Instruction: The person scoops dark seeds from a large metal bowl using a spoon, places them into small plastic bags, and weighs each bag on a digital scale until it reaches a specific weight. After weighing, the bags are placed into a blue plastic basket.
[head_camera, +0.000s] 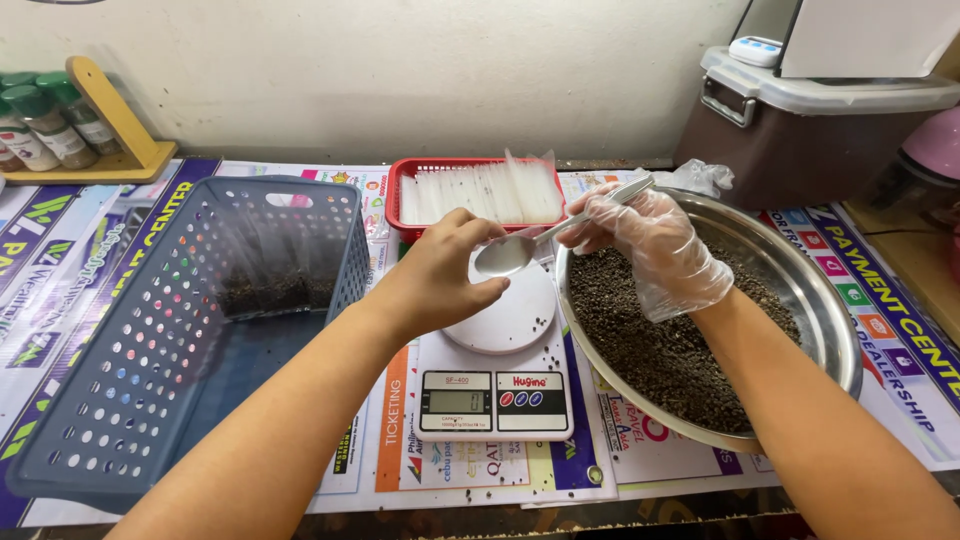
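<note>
My right hand (660, 250), in a clear plastic glove, grips the handle of a metal spoon (520, 250). The spoon's bowl is empty and hangs over the round plate of a white digital scale (500, 330). My bare left hand (445, 275) is curled right beside the spoon's bowl, above the scale plate, its back toward me. Whether it holds anything is hidden. A wide steel bowl (800, 275) of black peppercorns sits under my right wrist, right of the scale.
A red basket (400, 190) of clear plastic packets stands behind the scale. At left sits a grey-blue perforated basket (130, 350) with dark filled packets. Spice jars on a wooden rack (100, 110) are far left, a lidded brown bin (800, 130) far right. Loose peppercorns dot the mat.
</note>
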